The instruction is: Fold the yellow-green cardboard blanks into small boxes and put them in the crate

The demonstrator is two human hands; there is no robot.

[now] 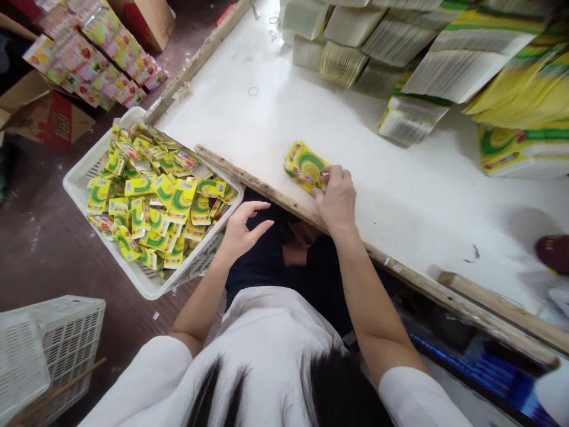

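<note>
On the white table [382,207], near its wooden front edge, lies a yellow and green packet stack [304,163]. My right hand [338,196] grips the right end of this stack, thumb on the near side and fingers over the top. My left hand [246,231] hangs in the air just off the table edge, thumb and fingers apart, with nothing in it. Beside it on the left is a white plastic basket [160,290], heaped with small yellow and green packets [180,198].
Rows of stacked cards [466,56] fill the table's far right. A wooden strip [502,308] lies along the right edge. Pink packs [98,53] and a cardboard box [53,115] stand at the upper left, white crates [71,344] at the lower left.
</note>
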